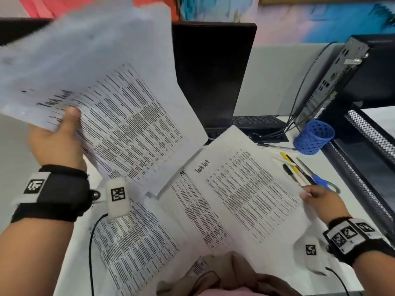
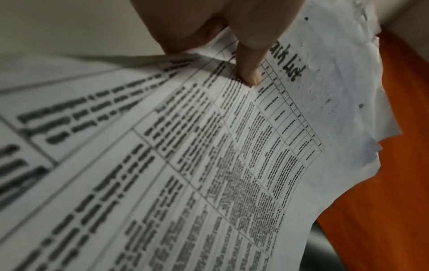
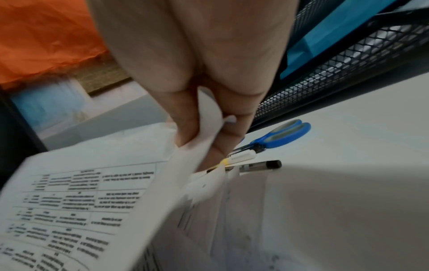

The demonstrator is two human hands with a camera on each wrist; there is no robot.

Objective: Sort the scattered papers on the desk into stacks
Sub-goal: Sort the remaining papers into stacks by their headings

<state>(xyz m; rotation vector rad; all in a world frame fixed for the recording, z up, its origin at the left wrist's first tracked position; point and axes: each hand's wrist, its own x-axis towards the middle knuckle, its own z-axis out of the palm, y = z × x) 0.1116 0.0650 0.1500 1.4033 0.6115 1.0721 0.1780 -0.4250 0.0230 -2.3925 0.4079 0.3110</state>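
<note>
My left hand (image 1: 62, 133) holds a fanned bundle of printed "Task List" sheets (image 1: 119, 103) raised above the desk's left side, thumb (image 2: 249, 60) pressing on the top sheet (image 2: 232, 146). My right hand (image 1: 318, 199) pinches the right edge of another printed sheet (image 1: 245, 193), lifted slightly at the desk's right. In the right wrist view the sheet's edge (image 3: 204, 132) curls between thumb and fingers (image 3: 185, 126). More printed sheets (image 1: 136, 248) lie flat on the white desk near the front.
Blue-handled scissors (image 1: 324, 182) and several pens (image 1: 295, 167) lie right of the papers. A blue mesh pen cup (image 1: 313, 137), black monitor (image 1: 211, 73), keyboard (image 1: 256, 120), computer tower (image 1: 342, 77) and black mesh tray (image 1: 372, 142) stand behind and right.
</note>
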